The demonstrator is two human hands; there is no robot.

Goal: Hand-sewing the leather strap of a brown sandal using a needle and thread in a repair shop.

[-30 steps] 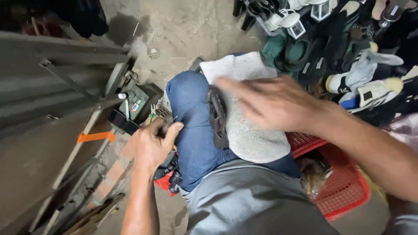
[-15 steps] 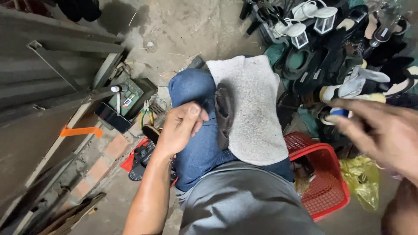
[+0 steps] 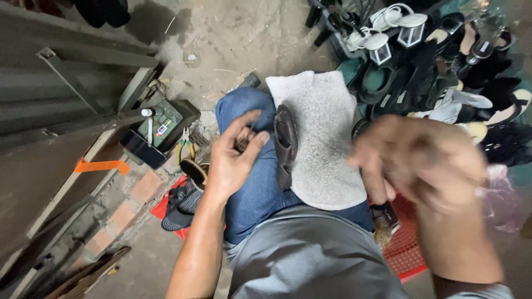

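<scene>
- I am watching the left hand (image 3: pixel 233 160) resting on the blue-jeaned left thigh (image 3: pixel 252 166), its grip pinching a small dark object (image 3: pixel 242 145) between thumb and fingers; I cannot tell what that object is.
- The right hand (image 3: pixel 421 160) is blurring in mid-air above the right knee, fingers curling loosely; I cannot tell whether its grip is holding anything.
- A dark brown worn sandal (image 3: pixel 285 141) is lying lengthwise in the gap between the thighs, touching the grey-white towel (image 3: pixel 321 138) that is covering the right leg, probably as a pad to work on.
- The sandal is sitting just beside the pinching hand, likely kept within reach.
- On the concrete floor (image 3: pixel 238 39) to the left, a small green box with a pale rectangular label (image 3: pixel 166 123) is standing open, green-handled pliers (image 3: pixel 185 149) beside it.
- A red plastic basket (image 3: pixel 407 252) is sitting under the right leg.
- A heap of dark shoes and sandals (image 3: pixel 443 72) is crowding the upper right.
</scene>
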